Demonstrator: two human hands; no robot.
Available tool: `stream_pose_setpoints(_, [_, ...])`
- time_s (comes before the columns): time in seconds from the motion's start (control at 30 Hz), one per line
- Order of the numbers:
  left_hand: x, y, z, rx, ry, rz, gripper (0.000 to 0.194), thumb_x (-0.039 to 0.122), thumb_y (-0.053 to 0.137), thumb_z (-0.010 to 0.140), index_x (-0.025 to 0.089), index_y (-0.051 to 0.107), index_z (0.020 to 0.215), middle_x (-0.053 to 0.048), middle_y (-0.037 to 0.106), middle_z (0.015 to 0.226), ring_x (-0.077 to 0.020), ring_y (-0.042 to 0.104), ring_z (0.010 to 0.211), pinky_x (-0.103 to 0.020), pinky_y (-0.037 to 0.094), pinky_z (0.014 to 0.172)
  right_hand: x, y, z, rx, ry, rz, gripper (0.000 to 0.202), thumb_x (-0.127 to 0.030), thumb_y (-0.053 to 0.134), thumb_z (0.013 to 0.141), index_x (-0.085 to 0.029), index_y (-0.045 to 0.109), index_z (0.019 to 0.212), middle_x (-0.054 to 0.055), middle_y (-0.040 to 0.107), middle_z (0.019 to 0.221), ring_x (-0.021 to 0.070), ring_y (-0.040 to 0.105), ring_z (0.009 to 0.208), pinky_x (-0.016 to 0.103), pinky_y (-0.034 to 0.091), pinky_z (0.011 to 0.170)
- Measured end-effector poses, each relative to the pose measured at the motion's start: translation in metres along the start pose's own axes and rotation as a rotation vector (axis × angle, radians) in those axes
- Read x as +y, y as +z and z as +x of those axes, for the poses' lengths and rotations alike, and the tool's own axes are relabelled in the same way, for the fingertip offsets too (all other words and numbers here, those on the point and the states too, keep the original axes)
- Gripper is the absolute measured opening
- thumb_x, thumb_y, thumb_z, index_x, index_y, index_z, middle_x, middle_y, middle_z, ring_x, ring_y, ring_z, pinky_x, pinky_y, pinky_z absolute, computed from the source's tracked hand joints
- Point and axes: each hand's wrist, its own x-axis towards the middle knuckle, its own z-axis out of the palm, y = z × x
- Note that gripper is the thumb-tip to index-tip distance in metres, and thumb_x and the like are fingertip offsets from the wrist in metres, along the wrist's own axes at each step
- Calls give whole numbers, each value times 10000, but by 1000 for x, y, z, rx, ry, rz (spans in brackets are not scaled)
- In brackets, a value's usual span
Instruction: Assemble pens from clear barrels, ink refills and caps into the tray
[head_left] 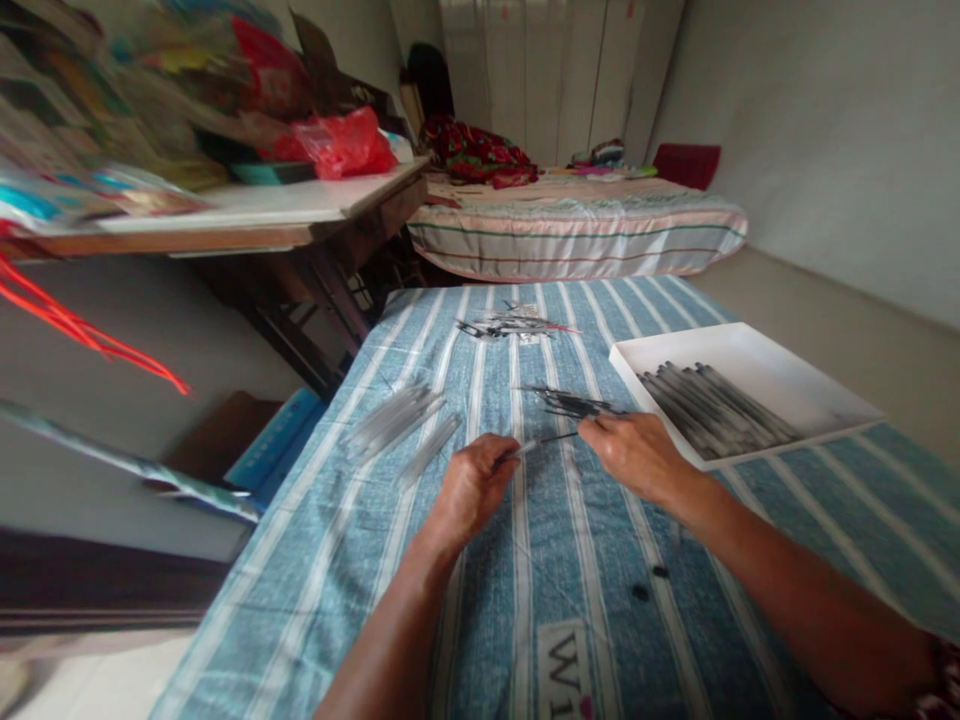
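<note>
My left hand is closed around a clear pen barrel above the striped cloth. Fingers pinched, my right hand holds the far end of a thin dark refill, whose other end meets the barrel. Just beyond my right hand lies a pile of dark refills. Clear barrels lie in a blurred bundle left of my left hand. A white box lid or tray at the right holds several dark-capped pens.
Thin black, grey and red pieces lie at the cloth's far side. Two small black caps are nearer me. A cluttered side table stands at left, with red cords hanging. A bed is behind.
</note>
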Motion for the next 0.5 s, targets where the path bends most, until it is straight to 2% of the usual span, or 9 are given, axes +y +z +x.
stream_pose_setpoints(0.13, [2,1,-1,-73,20,26,188,196,474,841,181,662,833,-45,667,821,-176,625,781,-261,449,727,1,-5,2,-20,-41,-12,254,-99,379,902,-157,607,999,121,690,863,228,660,735,303,428,635])
stream_pose_setpoints(0.27, [6,0,-3,-144,-47,-41,176,203,482,825,191,657,818,-13,657,756,-160,603,710,-249,431,670,4,-8,4,-22,-72,-15,241,-90,392,897,-153,612,972,120,689,858,226,663,727,303,432,631])
stream_pose_setpoints(0.37, [10,-1,-3,-157,-139,-153,125,216,520,788,194,642,782,26,603,655,-137,555,630,-229,405,599,2,-8,5,-9,-105,-7,241,-85,400,891,-167,619,948,101,692,840,216,662,710,291,429,617])
stream_pose_setpoints(0.5, [16,-1,-3,-209,-227,-430,103,255,565,757,176,620,718,45,523,582,-105,460,551,-210,361,527,-7,-8,0,44,-165,66,252,-94,408,892,-168,646,931,81,692,786,192,646,672,279,428,616])
